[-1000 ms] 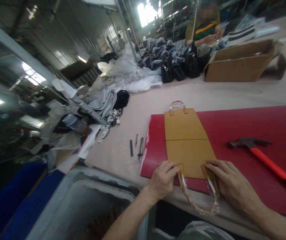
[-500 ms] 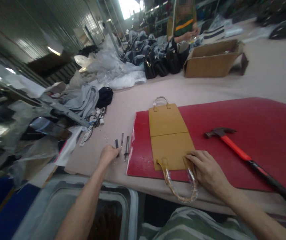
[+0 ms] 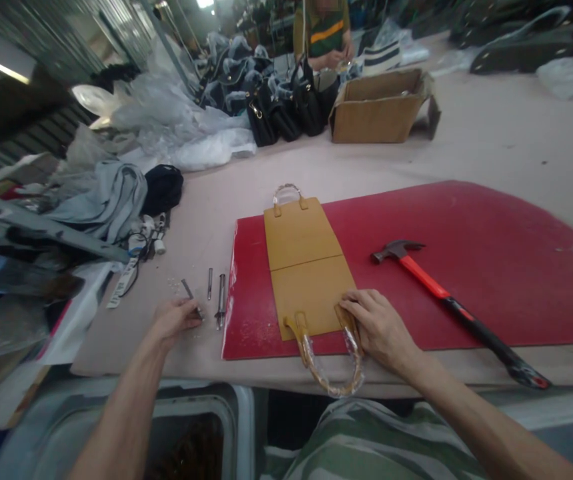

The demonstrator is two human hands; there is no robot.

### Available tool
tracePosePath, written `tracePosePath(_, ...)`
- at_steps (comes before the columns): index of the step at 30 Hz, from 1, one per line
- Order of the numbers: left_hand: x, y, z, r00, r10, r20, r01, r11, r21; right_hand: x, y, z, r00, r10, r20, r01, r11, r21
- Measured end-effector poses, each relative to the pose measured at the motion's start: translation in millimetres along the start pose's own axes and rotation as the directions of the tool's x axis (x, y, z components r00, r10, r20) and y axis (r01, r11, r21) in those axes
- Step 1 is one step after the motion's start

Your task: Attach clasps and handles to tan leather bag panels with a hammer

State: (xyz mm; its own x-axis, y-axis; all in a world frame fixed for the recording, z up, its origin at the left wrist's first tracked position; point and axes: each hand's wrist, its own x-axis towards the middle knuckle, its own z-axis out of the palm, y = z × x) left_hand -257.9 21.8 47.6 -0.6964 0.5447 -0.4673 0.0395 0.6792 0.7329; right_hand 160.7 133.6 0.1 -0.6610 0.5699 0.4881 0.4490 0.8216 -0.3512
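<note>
My left hand [image 3: 172,323] is closed around a short dark metal rod [image 3: 186,289], which tilts up off the table. Two metal punch-like tools lie just to its right, a small one [image 3: 210,284] and a longer one [image 3: 221,299]. A mustard-yellow bag panel [image 3: 311,283] lies flat, with a seam across its middle and a handle at each end. My right hand [image 3: 382,328] pinches the right-hand tab of the near handle [image 3: 339,389], which is wrapped in clear plastic and hangs over the table edge. Its fingertips rest at the panel's near right corner.
Under the panel is a red mat [image 3: 471,280]. A claw hammer [image 3: 429,279] lies on it at right. Farther back stand a cardboard box [image 3: 371,120] and black bags [image 3: 266,120]; a person works behind them. A grey bin [image 3: 244,427] sits below the table edge.
My left hand has picked up the dark rod and tilted it. My right hand stays at the handle tab. The whole view has shifted, so things appear farther left.
</note>
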Motion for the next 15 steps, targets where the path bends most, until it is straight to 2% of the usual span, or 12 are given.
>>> tracePosePath(2,-13.7,1.7,5.5,0.996,0.056,0.069,-0.04,0.976,-0.216,-0.3,0.0,0.7,1.0,0.01,0.01,-0.01,1.0,0.002)
tracePosePath(4,-31.1,6.3,19.6,0.986,0.116,0.119,-0.059,0.913,-0.403,-0.2,-0.2,0.8,1.0,0.019,0.024,-0.019,1.0,0.005)
tracePosePath(8,-70.0,20.8,69.8,0.956,0.214,0.198,-0.04,0.77,-0.637,0.5,-0.5,-0.4,0.999,0.019,0.038,-0.02,1.0,0.007)
tracePosePath(10,-86.4,25.9,98.4,0.93,0.262,0.258,-0.007,0.713,-0.701,0.6,-0.5,-0.9,0.999,0.02,0.045,-0.021,1.0,0.007)
tracePosePath(12,-98.9,27.3,123.8,0.91,0.311,0.276,-0.019,0.694,-0.72,0.5,-0.2,-0.8,0.999,0.022,0.05,-0.022,1.0,0.005)
tracePosePath(15,-110.5,23.6,150.1,0.879,0.412,0.239,-0.162,0.731,-0.663,0.0,0.5,0.2,0.998,0.026,0.06,-0.026,1.0,0.003)
